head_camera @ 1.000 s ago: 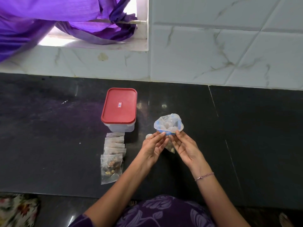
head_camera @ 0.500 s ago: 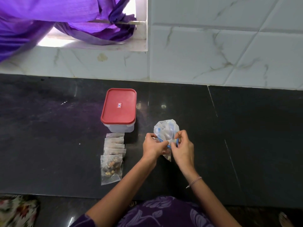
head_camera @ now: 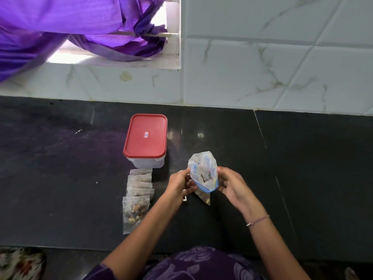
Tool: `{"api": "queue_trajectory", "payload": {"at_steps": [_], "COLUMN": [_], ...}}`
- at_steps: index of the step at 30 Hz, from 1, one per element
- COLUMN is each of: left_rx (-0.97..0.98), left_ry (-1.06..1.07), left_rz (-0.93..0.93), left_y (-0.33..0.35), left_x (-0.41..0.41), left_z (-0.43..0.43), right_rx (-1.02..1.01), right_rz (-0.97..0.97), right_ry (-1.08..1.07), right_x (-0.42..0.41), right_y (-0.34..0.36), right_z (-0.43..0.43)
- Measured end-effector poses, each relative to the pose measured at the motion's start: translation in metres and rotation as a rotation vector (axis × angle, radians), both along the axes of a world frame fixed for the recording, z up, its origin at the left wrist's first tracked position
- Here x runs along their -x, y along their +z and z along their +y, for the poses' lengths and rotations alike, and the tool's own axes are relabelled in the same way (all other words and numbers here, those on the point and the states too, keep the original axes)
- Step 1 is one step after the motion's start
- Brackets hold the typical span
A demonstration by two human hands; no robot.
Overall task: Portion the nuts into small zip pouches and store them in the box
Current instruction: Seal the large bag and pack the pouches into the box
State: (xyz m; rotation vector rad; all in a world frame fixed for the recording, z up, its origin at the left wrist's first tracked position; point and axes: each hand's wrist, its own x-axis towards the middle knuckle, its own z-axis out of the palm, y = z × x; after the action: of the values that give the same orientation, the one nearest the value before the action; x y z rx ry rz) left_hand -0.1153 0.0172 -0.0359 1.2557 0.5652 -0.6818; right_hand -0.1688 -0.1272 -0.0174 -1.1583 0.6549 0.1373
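Note:
A clear zip bag of nuts (head_camera: 202, 170) with a blue zip strip stands open-mouthed above the black counter (head_camera: 302, 178). My left hand (head_camera: 178, 186) grips its left edge and my right hand (head_camera: 232, 186) holds its right edge with thumb and curled fingers. A small pouch with some nuts (head_camera: 205, 198) hangs just under the bag between my hands; which hand holds it I cannot tell. To the left lies a row of several filled small pouches (head_camera: 138, 191). Behind them stands the clear box (head_camera: 148, 163) with its red lid (head_camera: 145, 136) closed.
A white tiled wall (head_camera: 262, 67) runs along the back of the counter. A purple curtain (head_camera: 60, 27) hangs over the window ledge at the upper left. The counter's front edge is close to my body; a patterned mat (head_camera: 18, 263) lies on the floor at the lower left.
My hands were pinched close together at the bag's mouth; they have since drawn apart, and the bag's mouth stands open and taller between them.

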Motion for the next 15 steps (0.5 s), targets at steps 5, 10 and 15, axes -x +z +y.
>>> {"api": "queue_trajectory", "payload": {"at_steps": [5,10,15], "left_rx": [0.029,-0.092,-0.74], "left_ry": [-0.067,-0.221,-0.409], "left_rz": [-0.068,-0.243,-0.959], "left_y": [0.002,0.005,-0.003], "left_x": [-0.005,-0.006,0.001], "left_z": [0.005,0.003,0.001], "right_rx": [-0.037,0.159,1.157], "right_rz": [0.065,0.072,-0.042], "right_ry": [0.013,0.167,0.407], "right_x": [-0.009,-0.01,-0.006], "right_y": [-0.008,-0.012,-0.014], "right_z": [-0.01,0.002,0.014]}}
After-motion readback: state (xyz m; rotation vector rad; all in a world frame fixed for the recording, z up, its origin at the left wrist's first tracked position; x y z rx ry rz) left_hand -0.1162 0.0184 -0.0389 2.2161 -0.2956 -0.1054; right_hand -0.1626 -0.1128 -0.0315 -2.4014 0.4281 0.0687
